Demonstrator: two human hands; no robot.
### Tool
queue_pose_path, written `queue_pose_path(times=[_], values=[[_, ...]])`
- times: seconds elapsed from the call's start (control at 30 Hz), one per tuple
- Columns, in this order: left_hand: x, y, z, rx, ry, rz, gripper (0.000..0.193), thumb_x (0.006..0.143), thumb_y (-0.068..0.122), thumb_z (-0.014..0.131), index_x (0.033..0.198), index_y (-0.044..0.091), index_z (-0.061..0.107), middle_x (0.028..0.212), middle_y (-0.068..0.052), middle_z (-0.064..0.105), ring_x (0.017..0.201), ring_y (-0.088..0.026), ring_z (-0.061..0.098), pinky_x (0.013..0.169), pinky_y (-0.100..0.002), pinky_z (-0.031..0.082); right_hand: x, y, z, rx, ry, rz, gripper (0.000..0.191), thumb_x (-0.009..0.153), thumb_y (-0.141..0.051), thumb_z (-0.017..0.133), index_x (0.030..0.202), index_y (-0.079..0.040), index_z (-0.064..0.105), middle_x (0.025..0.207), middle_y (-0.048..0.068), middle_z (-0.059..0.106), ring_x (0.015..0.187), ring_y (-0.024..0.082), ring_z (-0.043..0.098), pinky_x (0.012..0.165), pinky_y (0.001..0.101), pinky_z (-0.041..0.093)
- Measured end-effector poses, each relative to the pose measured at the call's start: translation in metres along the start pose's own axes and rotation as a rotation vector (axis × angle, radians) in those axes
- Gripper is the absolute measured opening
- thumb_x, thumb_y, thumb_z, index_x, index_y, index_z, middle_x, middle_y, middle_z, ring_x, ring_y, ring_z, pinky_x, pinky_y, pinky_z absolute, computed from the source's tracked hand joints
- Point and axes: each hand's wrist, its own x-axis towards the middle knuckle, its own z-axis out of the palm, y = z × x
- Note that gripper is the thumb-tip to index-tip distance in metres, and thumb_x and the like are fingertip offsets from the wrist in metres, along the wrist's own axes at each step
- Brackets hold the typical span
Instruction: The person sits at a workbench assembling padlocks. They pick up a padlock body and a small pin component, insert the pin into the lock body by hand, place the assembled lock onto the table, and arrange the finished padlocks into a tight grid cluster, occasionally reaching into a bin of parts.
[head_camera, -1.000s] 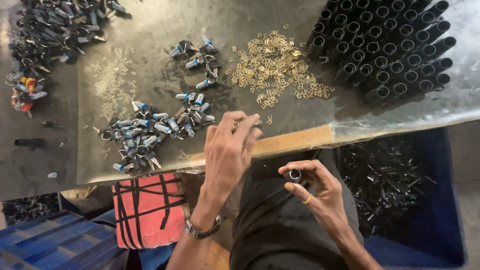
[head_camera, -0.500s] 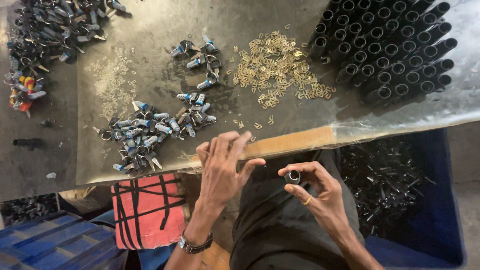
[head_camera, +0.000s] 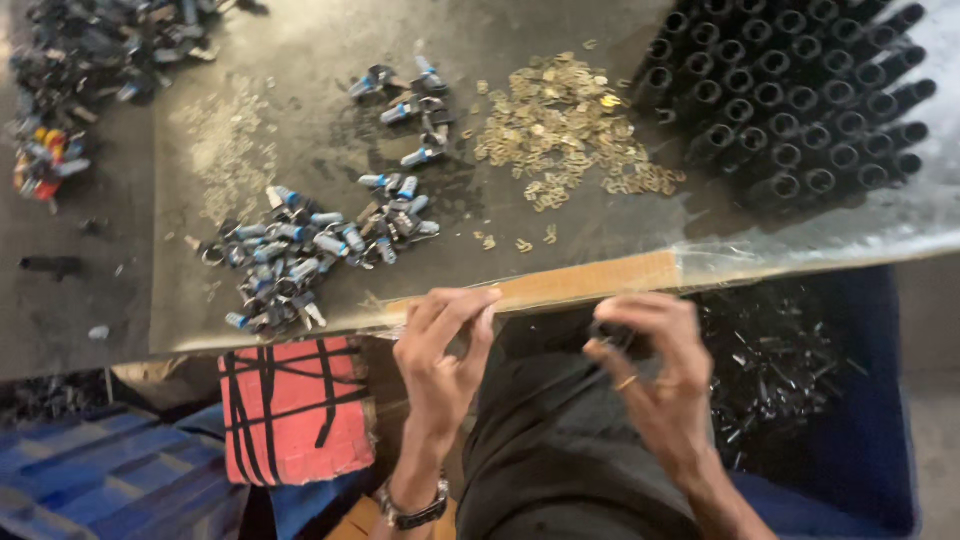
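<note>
My left hand (head_camera: 445, 350) hovers just below the table's wooden front edge (head_camera: 590, 280), fingers curled with thumb and forefinger pinched close; whatever is between them is too small to see. Over my dark lap, my right hand (head_camera: 650, 370) is blurred and grips a small black tube (head_camera: 612, 335) at its fingertips. A ring shows on one of its fingers. On the metal sheet (head_camera: 300, 70) above lie a pile of small brass clips (head_camera: 565, 125) and a heap of blue-and-silver parts (head_camera: 300, 250).
Stacked black tubes (head_camera: 800, 90) with open ends fill the table's far right. A blue crate (head_camera: 880, 420) of loose black parts sits at my right. Lower left stands a red box with black lines (head_camera: 295, 405). Mixed dark parts (head_camera: 100, 50) are heaped at the top left.
My left hand pulled back from the table near the brass clips down to its front edge and closed its fingers. My right hand rose slightly with the tube, towards the left hand.
</note>
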Motion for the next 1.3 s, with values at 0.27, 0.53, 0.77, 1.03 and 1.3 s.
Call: queue_pose_path(times=[0.27, 0.53, 0.77, 1.03, 1.3], values=[[0.003, 0.0, -0.007, -0.207, 0.052, -0.208, 0.015, 0.091, -0.002, 0.072, 0.105, 0.004, 0.076, 0.098, -0.005, 0.075, 0.088, -0.011, 0.07, 0.079, -0.025, 0.054, 0.059, 0.017, -0.011, -0.49, 0.062, -0.089, 0.036, 0.089, -0.019, 0.088, 0.12, -0.012, 0.072, 0.119, 0.003, 0.075, 0.113, 0.021, 0.065, 0.102, 0.04, 0.045], [-0.006, -0.021, -0.027, -0.316, 0.132, -0.327, 0.01, 0.092, -0.003, 0.066, 0.099, 0.0, 0.073, 0.092, -0.004, 0.069, 0.069, -0.008, 0.061, 0.061, -0.022, 0.049, 0.061, 0.0, -0.003, -0.463, 0.22, -0.252, 0.054, 0.08, -0.027, 0.079, 0.124, -0.003, 0.06, 0.121, 0.016, 0.064, 0.109, 0.03, 0.057, 0.096, 0.0444, 0.044], [-0.035, -0.023, -0.011, -0.609, 0.197, -0.437, 0.012, 0.102, 0.001, 0.056, 0.094, 0.0, 0.065, 0.084, -0.002, 0.06, 0.062, -0.004, 0.054, 0.055, -0.021, 0.043, 0.092, -0.043, 0.083, -0.252, -0.146, -0.401, 0.031, 0.095, -0.026, 0.08, 0.118, -0.008, 0.068, 0.121, 0.009, 0.067, 0.111, 0.029, 0.063, 0.097, 0.0412, 0.051], [-0.052, -0.023, -0.019, -0.577, 0.103, -0.468, 0.01, 0.092, -0.004, 0.066, 0.1, -0.004, 0.073, 0.095, -0.005, 0.071, 0.06, -0.006, 0.061, 0.05, -0.021, 0.049, 0.148, -0.048, 0.175, -0.587, -0.26, -0.197, 0.046, 0.081, -0.046, 0.081, 0.107, -0.011, 0.068, 0.101, 0.008, 0.071, 0.095, 0.029, 0.063, 0.073, 0.045, 0.049], [-0.053, -0.037, -0.013, -0.897, 0.2, -0.634, 0.011, 0.104, 0.003, 0.058, 0.1, 0.001, 0.069, 0.075, -0.001, 0.065, 0.057, -0.006, 0.062, 0.05, -0.02, 0.046, 0.13, -0.044, 0.122, -0.195, -0.127, -0.306, 0.038, 0.097, -0.013, 0.077, 0.133, -0.013, 0.066, 0.115, 0.006, 0.074, 0.111, 0.021, 0.069, 0.097, 0.037, 0.055]])
